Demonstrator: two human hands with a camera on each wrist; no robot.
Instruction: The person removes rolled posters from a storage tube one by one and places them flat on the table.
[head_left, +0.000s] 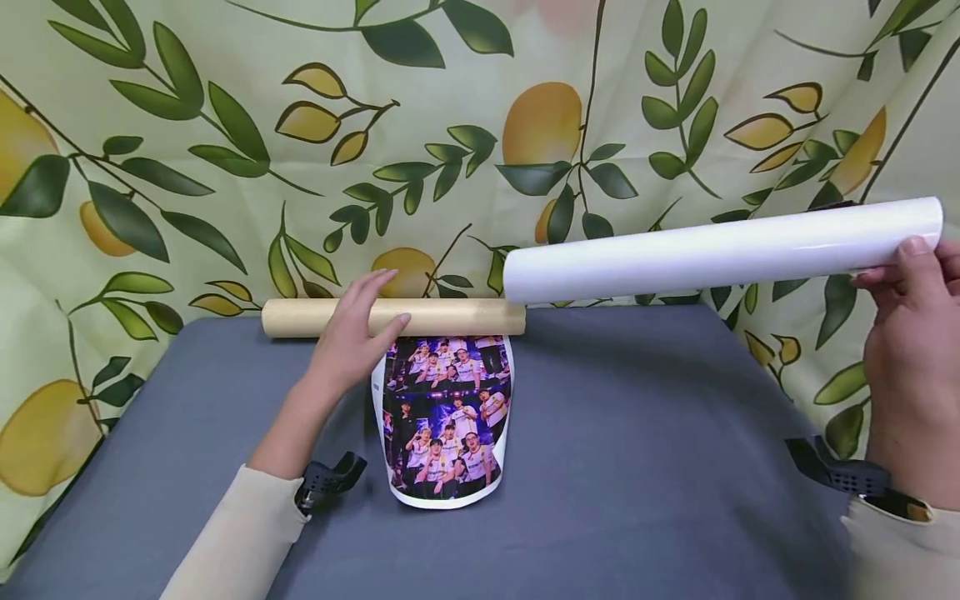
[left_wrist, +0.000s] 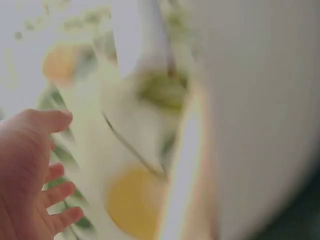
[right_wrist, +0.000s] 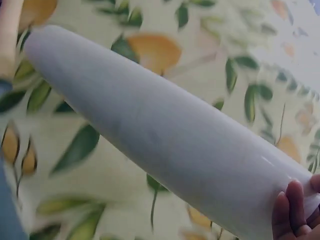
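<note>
A tan tube [head_left: 457, 318] lies across the back edge of the table. My left hand [head_left: 356, 329] is over it with fingers extended and thumb spread; whether it touches the tube I cannot tell. The left wrist view shows the same hand [left_wrist: 30, 170] holding nothing. A sheet with printed group photos [head_left: 442, 425] lies below the tube, curling at its sides, its top end hidden at the tube. At the right, my right hand [head_left: 911, 333] grips a glossy white roll [head_left: 720, 250] by its right end, raised and tilted. The right wrist view shows fingers curled against the white roll [right_wrist: 165, 135].
A blue-grey cloth [head_left: 615, 467] covers the table. Behind it hangs a curtain [head_left: 450, 75] printed with leaves and yellow fruit. The white roll's left end overlaps the tan tube's right end in the head view. Dark straps sit on both wrists.
</note>
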